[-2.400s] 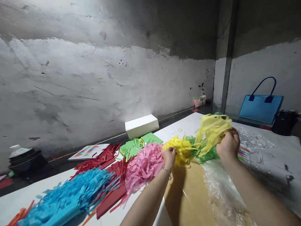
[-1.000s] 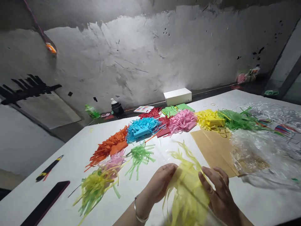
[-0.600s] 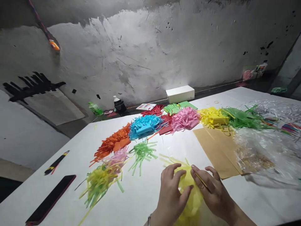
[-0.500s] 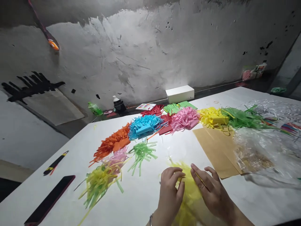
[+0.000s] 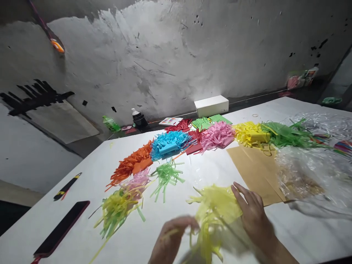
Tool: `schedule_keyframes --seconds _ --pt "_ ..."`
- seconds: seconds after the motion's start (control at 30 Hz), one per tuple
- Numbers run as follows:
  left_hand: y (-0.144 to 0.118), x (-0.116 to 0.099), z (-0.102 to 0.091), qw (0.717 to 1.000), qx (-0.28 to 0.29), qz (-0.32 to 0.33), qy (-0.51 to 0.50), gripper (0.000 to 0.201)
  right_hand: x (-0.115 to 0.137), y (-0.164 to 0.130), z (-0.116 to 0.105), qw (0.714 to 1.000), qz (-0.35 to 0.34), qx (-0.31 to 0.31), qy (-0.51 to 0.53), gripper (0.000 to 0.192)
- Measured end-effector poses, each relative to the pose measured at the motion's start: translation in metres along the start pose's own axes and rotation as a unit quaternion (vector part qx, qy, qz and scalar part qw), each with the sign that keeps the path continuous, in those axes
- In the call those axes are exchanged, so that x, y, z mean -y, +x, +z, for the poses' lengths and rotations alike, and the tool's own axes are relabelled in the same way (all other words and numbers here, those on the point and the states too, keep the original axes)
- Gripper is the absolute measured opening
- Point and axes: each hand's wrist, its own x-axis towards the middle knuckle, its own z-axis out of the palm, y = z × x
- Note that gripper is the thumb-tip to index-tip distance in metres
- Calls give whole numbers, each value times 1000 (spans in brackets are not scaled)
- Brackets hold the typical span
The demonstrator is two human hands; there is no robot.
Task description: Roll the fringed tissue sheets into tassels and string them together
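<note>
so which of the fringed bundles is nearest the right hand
The pale yellow bundle, with the right hand at its edge. The deeper yellow bundle lies farther back, between the pink bundle and the darker green bundle.

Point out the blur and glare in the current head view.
In the head view, the left hand is smeared, probably by motion, while the right hand looks clearer; also in the head view, glints dot the clear plastic, and the wall has a bright patch just behind the white box.
</note>
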Motion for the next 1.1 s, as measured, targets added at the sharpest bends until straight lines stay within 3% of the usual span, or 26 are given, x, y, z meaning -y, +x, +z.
schedule_keyframes --seconds 0.07,0.1,0.13,0.2,0.3,0.37,0.47,0.53,0.6,0.67,0.73,0.8,0.87,0.97,1.03,1.1 --pt "15 -10 -12 990 -122 -7 73 59 0 4 -6 999 0 -13 45 90" --pt "25 -14 -14 983 -146 -25 108 65 1 7 -8 998 -7 -18 66 90" --pt "37 -18 -13 979 -137 -49 140 70 3 10 -10 996 -16 -22 83 89" --pt "60 -24 -3 977 -54 -96 181 71 6 15 -12 993 -37 -28 106 87" --pt "86 -28 25 975 71 -139 160 53 5 22 -12 994 -58 -31 91 79" --pt "97 -26 47 973 111 -161 121 51 -3 26 -12 996 -56 -35 53 76" --pt "102 -11 79 974 120 -189 27 72 -23 34 -20 998 -34 -47 5 76" --pt "100 3 99 951 151 -245 -111 80 -38 38 -33 997 -22 -65 -25 75" --pt "92 15 113 899 192 -301 -254 74 -50 36 -50 993 -33 -92 -70 73" --pt "80 22 116 865 210 -335 -310 63 -56 27 -66 986 -77 -106 -105 67" --pt "65 23 105 873 185 -351 -284 54 -54 14 -75 983 -126 -73 -112 58" --pt "50 17 81 899 127 -360 -217 54 -45 0 -73 979 -180 0 -93 51" --pt "34 8 47 919 57 -368 -131 59 -29 -13 -59 967 -241 64 -50 47" --pt "7 -8 -7 926 -34 -368 75 55 1 -30 -28 958 -273 89 22 41" --pt "-12 -14 -31 910 -84 -295 280 50 20 -40 -10 964 -242 92 52 38" --pt "-28 -13 -38 856 -95 -158 482 49 35 -46 1 970 -212 93 73 38"
